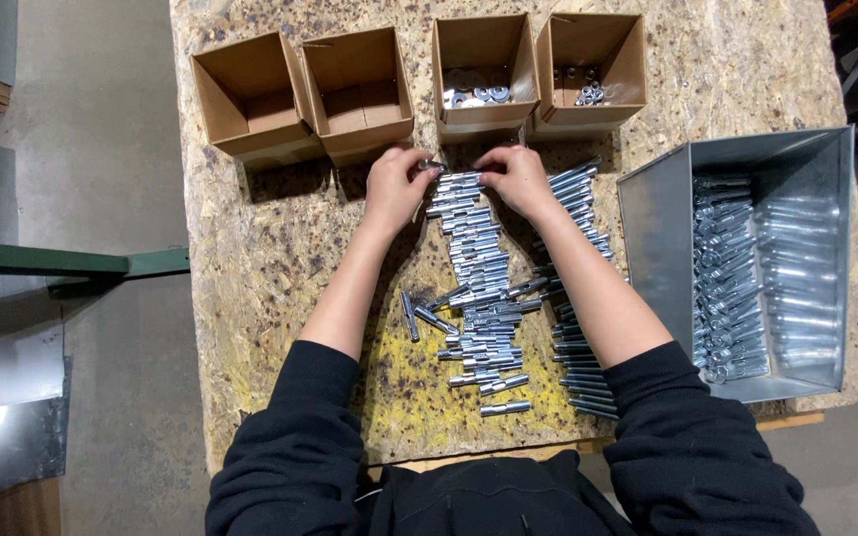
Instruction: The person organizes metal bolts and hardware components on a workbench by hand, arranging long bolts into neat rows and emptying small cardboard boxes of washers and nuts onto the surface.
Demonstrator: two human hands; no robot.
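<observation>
Pinching one zinc bolt (456,179) betw. both hands — left hand (396,186), right hand (516,179) — we work atop the row; two boxes (305,94) empty, steel bin (647,228) w/ plenty left.

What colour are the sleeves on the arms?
Black: the sleeves show dark in the head view, near the bottom edge.

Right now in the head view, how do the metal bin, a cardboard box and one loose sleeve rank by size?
1. Metal bin, largest.
2. Leftmost cardboard box; all four boxes look alike.
3. Loose sleeve, smallest.
</observation>
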